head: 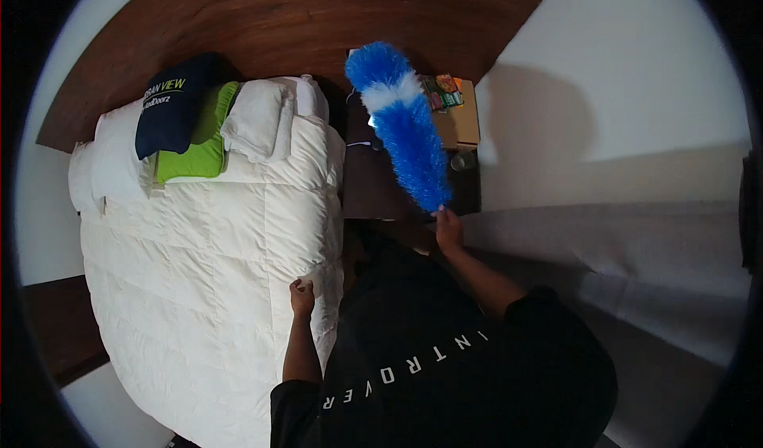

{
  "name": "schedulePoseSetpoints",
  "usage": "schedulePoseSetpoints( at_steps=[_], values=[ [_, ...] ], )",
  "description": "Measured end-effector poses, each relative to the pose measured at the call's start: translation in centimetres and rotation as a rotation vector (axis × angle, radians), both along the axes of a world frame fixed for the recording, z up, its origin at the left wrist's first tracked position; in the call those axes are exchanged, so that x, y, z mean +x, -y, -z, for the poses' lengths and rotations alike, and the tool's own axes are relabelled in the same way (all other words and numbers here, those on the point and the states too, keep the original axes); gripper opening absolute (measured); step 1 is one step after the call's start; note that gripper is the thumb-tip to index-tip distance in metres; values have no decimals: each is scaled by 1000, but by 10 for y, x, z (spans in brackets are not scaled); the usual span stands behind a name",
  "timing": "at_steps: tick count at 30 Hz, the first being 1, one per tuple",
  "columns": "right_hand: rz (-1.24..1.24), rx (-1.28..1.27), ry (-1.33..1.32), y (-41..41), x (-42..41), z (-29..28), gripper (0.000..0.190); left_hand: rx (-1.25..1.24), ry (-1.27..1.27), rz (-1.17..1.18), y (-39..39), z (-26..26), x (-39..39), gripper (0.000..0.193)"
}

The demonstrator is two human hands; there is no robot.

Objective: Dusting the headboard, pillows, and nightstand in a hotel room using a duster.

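Note:
My right hand (449,231) grips the lower end of a fluffy duster (406,132), blue with a white band. The duster slants up and to the left above a dark bedside table (372,189), hiding part of its top. Over the near side of the bed, my left hand (302,297) hangs with curled fingers by the white quilted duvet (238,257). Whether those fingers pinch the fabric or anything else is not clear.
A cardboard box (469,114) carries a colourful packet (446,92); a clear glass (462,161) stands nearby. Dark (176,111) and green cushions (191,162), a folded white towel (256,120) and white pillows (122,150) lie at the bedhead. A grey curtain (626,245) hangs right.

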State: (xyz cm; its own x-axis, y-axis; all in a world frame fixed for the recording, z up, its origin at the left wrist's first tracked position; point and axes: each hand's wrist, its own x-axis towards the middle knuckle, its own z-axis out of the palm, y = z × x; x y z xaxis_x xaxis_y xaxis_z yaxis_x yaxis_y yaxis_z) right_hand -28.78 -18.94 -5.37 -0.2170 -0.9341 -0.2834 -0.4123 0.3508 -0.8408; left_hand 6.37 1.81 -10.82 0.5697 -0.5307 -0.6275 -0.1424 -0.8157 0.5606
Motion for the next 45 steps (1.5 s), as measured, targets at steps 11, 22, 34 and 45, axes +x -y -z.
schedulePoseSetpoints(
  at_steps=[11, 22, 34, 45],
  values=[
    [184, 93, -55, 0, -2, 33, 36, 19, -47, 12, -54, -22, -63, 50],
    [94, 607, -43, 91, 28, 67, 40, 252, -47, -346, -123, -50, -111, 49],
    [-236, 1048, 296, 108, -10, 118, 51, 108, -70, -604, -108, -76, -215, 43],
    [130, 1343, -158, 156, 21, 192, 58, 270, -31, -827, -106, -106, -260, 48]
  ],
)
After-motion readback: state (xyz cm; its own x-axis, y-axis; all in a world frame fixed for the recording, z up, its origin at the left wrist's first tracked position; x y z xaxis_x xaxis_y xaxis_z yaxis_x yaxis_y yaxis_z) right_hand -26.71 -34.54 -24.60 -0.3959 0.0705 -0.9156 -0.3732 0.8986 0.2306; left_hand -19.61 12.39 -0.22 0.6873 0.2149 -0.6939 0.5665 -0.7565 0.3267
